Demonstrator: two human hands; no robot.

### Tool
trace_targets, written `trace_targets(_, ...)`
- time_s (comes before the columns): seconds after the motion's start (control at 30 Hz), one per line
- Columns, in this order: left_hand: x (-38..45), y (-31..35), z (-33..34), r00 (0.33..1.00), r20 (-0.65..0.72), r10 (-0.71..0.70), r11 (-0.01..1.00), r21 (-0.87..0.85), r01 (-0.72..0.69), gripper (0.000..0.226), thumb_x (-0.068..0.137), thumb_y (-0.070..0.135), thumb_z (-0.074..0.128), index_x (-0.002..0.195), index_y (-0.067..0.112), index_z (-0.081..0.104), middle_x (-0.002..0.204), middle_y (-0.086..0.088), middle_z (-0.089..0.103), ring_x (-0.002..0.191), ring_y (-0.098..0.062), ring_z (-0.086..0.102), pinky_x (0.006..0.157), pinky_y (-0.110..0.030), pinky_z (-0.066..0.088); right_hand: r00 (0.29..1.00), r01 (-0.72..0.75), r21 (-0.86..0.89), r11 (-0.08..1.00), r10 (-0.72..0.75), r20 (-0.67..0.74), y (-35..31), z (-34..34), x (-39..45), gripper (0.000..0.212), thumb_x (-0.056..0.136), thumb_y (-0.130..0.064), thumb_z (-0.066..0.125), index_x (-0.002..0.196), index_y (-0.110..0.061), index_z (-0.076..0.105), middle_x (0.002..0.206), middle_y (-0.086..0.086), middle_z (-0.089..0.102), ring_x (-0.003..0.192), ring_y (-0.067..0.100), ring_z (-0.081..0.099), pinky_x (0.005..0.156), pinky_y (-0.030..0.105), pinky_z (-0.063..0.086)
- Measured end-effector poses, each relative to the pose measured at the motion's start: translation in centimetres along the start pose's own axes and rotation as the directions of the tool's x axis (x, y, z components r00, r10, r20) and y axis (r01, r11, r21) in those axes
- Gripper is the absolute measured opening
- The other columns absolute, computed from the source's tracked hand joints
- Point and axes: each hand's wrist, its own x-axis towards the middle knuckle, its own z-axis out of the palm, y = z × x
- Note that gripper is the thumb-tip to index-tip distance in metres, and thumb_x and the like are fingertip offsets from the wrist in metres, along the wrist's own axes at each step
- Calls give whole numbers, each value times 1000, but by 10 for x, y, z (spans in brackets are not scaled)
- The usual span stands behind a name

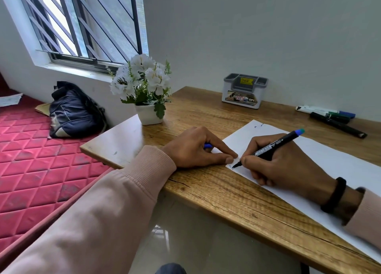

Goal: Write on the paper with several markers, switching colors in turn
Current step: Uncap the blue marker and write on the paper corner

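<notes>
Left of the writing hand, the left hand pinned the paper, a blue cap curled inside. The right hand gripped the marker, tip touching; weak pinning might let the sheet slide on the tabletop, smearing ink.

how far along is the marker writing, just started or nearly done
Early on. Done: only a few small marks on the paper. In hand: the right hand writes with a blue-ended marker; the left hand holds a blue cap. Left: the other markers lie at the desk's back.
</notes>
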Motion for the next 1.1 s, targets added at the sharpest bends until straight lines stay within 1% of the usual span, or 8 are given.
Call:
trace_targets(0.17, 1, -1, 0, 1000, -4, 12, 1000, -1, -12, 28, 92, 30, 74, 119, 25, 76, 85, 59, 29, 59, 25, 49, 53, 1, 33, 999, -33, 19, 999, 34, -14, 2, -1, 1, 13, 91, 0, 68, 78, 0, 70, 53, 9, 68, 42, 16, 63, 40, 23, 47)
trace_targets(0.3, 1, -2, 0, 1000, -13, 2, 1000, 3, -2, 28, 91, 31, 74, 119, 26, 76, 65, 55, 52, 62, 24, 50, 54, 1, 34, 999, -48, 33, 998, 49, -24, 2, 0, 2, 14, 91, 0, 67, 78, 0, 70, 53, 9, 69, 43, 16, 64, 40, 23, 48)
trace_targets(0.43, 1, 0, 0, 1000, -1, 15, 1000, -3, -15, 28, 92, 31, 73, 120, 26, 76, 87, 59, 29, 63, 26, 49, 55, 3, 33, 998, -53, 36, 998, 55, -29, 1, 0, 2, 14, 91, 0, 67, 78, -1, 69, 54, 10, 70, 43, 17, 64, 41, 25, 49)
trace_targets(0.6, 1, -1, 0, 1000, -1, 0, 1000, -7, 0, 28, 93, 31, 73, 120, 26, 76, 75, 62, 43, 63, 25, 50, 55, 1, 35, 998, -55, 39, 998, 57, -39, 2, 1, 3, 13, 92, 1, 67, 80, 2, 69, 54, 10, 70, 43, 18, 65, 41, 24, 48)
trace_targets(0.8, 0, 2, -1, 1000, 17, 1, 1000, -13, -1, 28, 93, 29, 72, 121, 24, 75, 87, 57, 26, 63, 26, 49, 55, 3, 34, 996, -82, 67, 994, 84, -38, 2, 0, 4, 12, 92, 3, 66, 81, 5, 67, 53, 10, 69, 43, 18, 64, 40, 24, 49)
trace_targets(0.9, 0, 3, -1, 1000, 19, -1, 1000, -10, 1, 28, 93, 29, 72, 121, 24, 75, 86, 58, 27, 62, 26, 49, 54, 3, 34, 996, -68, 50, 996, 71, -47, 1, 1, 3, 13, 93, 0, 67, 81, 2, 69, 56, 11, 71, 45, 19, 66, 42, 24, 50)
trace_targets(1.0, 0, 2, -1, 1000, 9, -3, 1000, -3, 3, 28, 93, 30, 72, 121, 26, 75, 72, 62, 43, 61, 24, 50, 54, 0, 35, 996, -69, 45, 997, 71, -45, 1, 1, 3, 13, 93, -2, 67, 80, 0, 70, 58, 12, 73, 46, 20, 67, 44, 26, 51)
trace_targets(1.1, 1, 2, 0, 1000, 7, 2, 1000, 3, -2, 28, 93, 29, 72, 121, 25, 75, 83, 62, 31, 60, 24, 49, 54, 0, 35, 996, -72, 53, 996, 75, -48, 2, 0, 3, 13, 93, -1, 67, 80, 0, 69, 58, 12, 73, 47, 21, 68, 44, 26, 51)
